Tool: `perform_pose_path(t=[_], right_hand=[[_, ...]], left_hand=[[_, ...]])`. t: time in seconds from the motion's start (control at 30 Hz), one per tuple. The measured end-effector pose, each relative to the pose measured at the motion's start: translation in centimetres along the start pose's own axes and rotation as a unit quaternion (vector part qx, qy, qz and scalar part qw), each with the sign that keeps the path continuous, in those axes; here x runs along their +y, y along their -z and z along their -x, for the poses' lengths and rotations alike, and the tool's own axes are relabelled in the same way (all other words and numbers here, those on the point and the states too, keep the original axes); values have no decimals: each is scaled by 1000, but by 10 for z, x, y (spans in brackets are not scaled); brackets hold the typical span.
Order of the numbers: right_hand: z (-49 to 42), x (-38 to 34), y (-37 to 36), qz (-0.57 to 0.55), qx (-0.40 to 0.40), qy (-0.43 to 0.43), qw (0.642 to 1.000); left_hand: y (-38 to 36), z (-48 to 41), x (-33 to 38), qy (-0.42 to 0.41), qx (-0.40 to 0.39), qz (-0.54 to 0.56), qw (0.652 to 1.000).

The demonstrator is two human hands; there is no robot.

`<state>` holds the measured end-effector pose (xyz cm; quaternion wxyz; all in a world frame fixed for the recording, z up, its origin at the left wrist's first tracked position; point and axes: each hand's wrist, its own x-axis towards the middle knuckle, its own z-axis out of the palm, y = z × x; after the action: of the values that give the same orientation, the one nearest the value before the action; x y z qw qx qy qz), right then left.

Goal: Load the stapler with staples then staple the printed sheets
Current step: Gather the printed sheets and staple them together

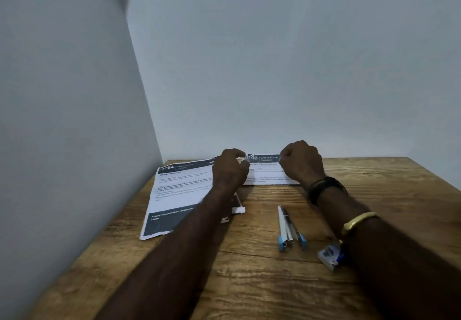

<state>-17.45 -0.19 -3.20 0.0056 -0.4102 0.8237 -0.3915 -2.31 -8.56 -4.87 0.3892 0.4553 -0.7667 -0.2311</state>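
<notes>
Two printed sheets lie at the far side of the wooden table. The left sheet (174,190) has dark header and footer bands. The right sheet (264,170) is headed "108 LIVING ROOM". My left hand (230,170) has curled fingers that pinch the right sheet's top left corner. My right hand (301,162) is curled at the sheet's top right end, with its fingertips hidden. The blue and silver stapler (289,228) lies hinged open on the table between my forearms, untouched. A small staple box (329,256) sits beside my right forearm.
A small white and dark piece (237,207), partly hidden, lies under my left forearm. Walls close the table (249,282) at the back and the left. Bare wood lies in front of the stapler and to the right of my right arm.
</notes>
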Motion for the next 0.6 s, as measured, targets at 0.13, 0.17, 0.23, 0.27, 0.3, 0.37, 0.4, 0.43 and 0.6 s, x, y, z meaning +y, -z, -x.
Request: perform_pose_path(t=[0.13, 0.17, 0.23, 0.27, 0.3, 0.37, 0.4, 0.43, 0.6], right_hand=[[20, -37, -19, -13, -49, 37, 998], [24, -45, -25, -15, -58, 49, 997], [32, -58, -38, -18, -76, 61, 995], [36, -64, -44, -21, -85, 61, 994], [38, -70, -51, -20, -94, 62, 993], [42, -78, -64, -5, -111, 72, 991], [43, -80, -70, 6, -119, 76, 990], [44, -80, -75, 19, -127, 76, 989], [42, -85, -96, 64, -143, 67, 985]], left_hand=[[43, 13, -18, 29, 68, 20, 997], [53, 16, -25, 45, 80, 17, 996], [72, 22, -42, 84, 100, -3, 991], [81, 25, -50, 103, 110, -18, 988], [89, 26, -59, 120, 119, -35, 985], [102, 29, -74, 156, 130, -61, 977], [107, 30, -80, 172, 129, -72, 974], [110, 31, -85, 186, 125, -88, 971], [113, 32, -101, 222, 94, -186, 952]])
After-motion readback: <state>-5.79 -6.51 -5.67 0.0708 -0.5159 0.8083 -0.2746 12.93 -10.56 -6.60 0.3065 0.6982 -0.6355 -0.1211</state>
